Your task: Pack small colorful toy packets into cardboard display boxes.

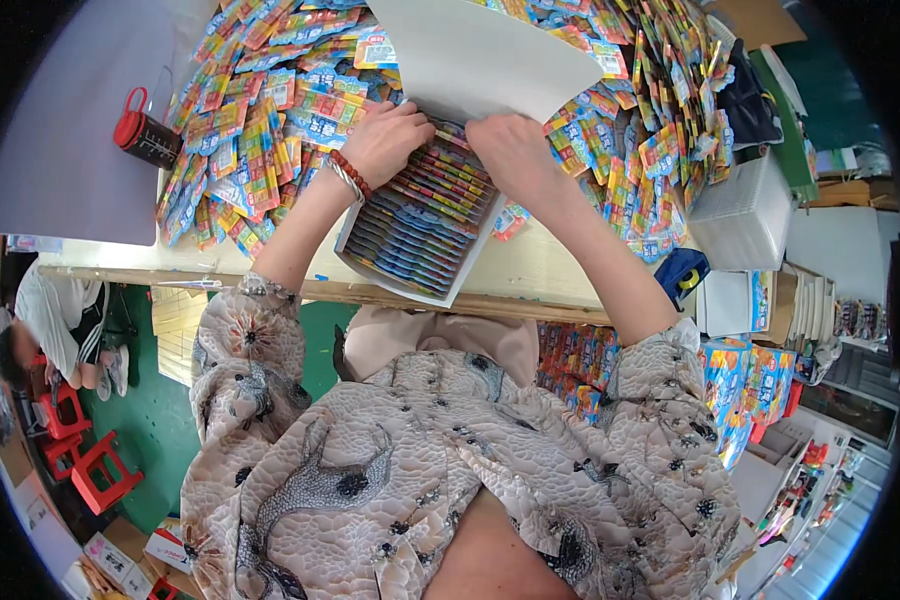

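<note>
A white cardboard box (457, 292) with its lid (475, 55) raised lies on the table in front of me. Inside it, colourful flat packets (425, 210) stand on edge in a tight row. At the far end of that row, my left hand (388, 142) has its fingers curled over a colourful packet (448, 134). Across from it, my right hand (518, 158) is closed on the other end of the same packet. The fingertips of both hands are partly hidden in the box.
Heaps of loose colourful packets (255, 150) cover the far side of the table (290, 270). A black bottle with a red lid (148, 135) is at left, a translucent plastic bin (740, 215) and a tape dispenser (682, 275) at right. Beyond the left edge, a person (65, 310) bends near red stools (105, 475).
</note>
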{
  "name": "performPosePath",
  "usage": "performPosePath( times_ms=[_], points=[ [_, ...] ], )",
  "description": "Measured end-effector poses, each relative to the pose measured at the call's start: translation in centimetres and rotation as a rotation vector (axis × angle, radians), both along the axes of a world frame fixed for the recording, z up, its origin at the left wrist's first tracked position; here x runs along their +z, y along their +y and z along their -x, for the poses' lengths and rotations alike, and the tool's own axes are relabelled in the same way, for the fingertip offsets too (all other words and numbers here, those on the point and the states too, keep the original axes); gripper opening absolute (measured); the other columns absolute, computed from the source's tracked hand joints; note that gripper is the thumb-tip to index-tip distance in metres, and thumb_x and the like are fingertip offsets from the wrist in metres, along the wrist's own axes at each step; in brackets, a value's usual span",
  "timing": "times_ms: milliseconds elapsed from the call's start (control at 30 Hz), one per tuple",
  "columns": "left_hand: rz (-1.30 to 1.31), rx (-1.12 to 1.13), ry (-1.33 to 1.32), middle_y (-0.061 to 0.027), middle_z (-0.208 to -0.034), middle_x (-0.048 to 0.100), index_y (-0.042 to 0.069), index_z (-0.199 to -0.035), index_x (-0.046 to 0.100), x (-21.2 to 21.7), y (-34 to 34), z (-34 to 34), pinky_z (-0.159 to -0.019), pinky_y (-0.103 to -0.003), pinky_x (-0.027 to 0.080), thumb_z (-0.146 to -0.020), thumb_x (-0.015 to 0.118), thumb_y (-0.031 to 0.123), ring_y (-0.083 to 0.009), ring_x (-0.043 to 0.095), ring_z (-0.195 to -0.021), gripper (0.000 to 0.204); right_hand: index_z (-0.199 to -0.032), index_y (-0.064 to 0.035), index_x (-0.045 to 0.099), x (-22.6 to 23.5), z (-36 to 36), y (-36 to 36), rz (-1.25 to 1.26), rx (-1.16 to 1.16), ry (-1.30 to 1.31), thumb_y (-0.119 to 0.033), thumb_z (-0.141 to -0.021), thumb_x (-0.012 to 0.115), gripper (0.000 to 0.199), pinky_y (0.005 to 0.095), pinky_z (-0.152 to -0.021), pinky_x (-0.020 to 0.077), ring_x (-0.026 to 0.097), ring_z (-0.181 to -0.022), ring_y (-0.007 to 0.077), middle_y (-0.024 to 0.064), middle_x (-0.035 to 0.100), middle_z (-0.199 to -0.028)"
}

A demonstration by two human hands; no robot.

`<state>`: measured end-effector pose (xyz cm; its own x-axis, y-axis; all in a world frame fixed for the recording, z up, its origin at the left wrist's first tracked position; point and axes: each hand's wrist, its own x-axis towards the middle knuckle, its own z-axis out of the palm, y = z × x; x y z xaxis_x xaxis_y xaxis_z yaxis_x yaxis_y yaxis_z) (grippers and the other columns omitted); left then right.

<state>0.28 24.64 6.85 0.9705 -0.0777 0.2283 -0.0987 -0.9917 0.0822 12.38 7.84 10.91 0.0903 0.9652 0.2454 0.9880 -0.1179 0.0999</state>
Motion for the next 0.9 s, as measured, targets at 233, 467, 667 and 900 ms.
performPosePath(
  times_ms=[233,467,667,900],
  points=[
    [0.014,-0.064,-0.129,-0.0037,-0.097,0.063,0.010,-0.095,0.064,-0.3,1.3,0.4,-0.086,-0.034,0.045,-0.081,0.052,0.009,-0.0205,0.055,-0.103,0.018,-0.073,-0.0029,0.057,0.0,-0.1,0.0,-0.017,0.005,0.007,-0.002,-0.072,0.059,0.001,0.0405,-0.059,0.0514,0.065,-0.069,0.0320,0.0146,0.061,-0.068],
    [-0.147,-0.107,0.060,-0.0032,-0.092,0.065,0.012,-0.089,0.068,0.1,1.7,-0.7,-0.089,-0.035,0.045,-0.081,0.052,0.011,-0.0220,0.059,-0.097,0.018,-0.074,-0.0032,0.058,0.0,0.1,0.1,-0.014,0.003,-0.005,-0.002,-0.071,0.060,0.004,0.0395,-0.058,0.0517,0.065,-0.066,0.0309,0.0138,0.061,-0.066],
    [-0.364,-0.174,0.139,-0.0029,-0.080,0.066,0.011,-0.081,0.067,0.2,1.2,-1.8,-0.087,-0.031,0.044,-0.080,0.056,0.013,-0.0183,0.062,-0.089,0.011,-0.074,-0.0034,0.058,-0.4,0.0,0.0,-0.050,0.054,-0.018,-0.004,-0.073,0.059,0.002,0.0389,-0.058,0.0517,0.065,-0.065,0.0292,0.0123,0.062,-0.066],
    [-0.271,-0.147,0.077,-0.0020,-0.088,0.065,0.009,-0.095,0.063,-0.2,0.8,-1.6,-0.088,-0.031,0.042,-0.078,0.054,0.011,-0.0185,0.059,-0.092,0.020,-0.066,-0.0063,0.062,-0.8,-0.2,-0.3,-0.056,0.066,-0.033,-0.007,-0.071,0.061,0.005,0.0368,-0.059,0.0521,0.067,-0.066,0.0273,0.0118,0.063,-0.066]
  ],
)
